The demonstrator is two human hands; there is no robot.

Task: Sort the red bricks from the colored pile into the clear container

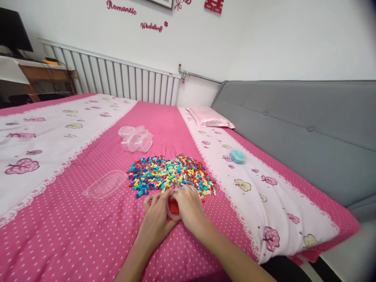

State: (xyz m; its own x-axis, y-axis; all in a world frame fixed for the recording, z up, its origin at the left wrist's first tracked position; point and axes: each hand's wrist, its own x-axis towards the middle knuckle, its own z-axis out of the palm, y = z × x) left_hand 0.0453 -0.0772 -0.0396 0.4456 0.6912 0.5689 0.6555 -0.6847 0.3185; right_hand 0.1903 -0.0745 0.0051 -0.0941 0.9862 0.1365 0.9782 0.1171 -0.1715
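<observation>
A small round clear plastic container [168,212] with red toy bricks [174,208] in it stands between my hands near the front of the bed. My left hand [158,211] is wrapped round its left side. Over its right rim, my right hand [188,199] has its fingers curled down; the fingertips are hidden, so what they hold cannot be made out. Just beyond both hands spreads a loose pile of small multicoloured toy bricks [172,172] in red, blue, teal, yellow and white.
A clear lid [104,185] lies left of the pile. Several clear containers [136,139] sit grouped behind it. To the right is a container of light-blue pieces [237,156]. A pink pillow [210,116] rests by the grey headboard [299,125]. The bedspread [96,235] is pink and dotted.
</observation>
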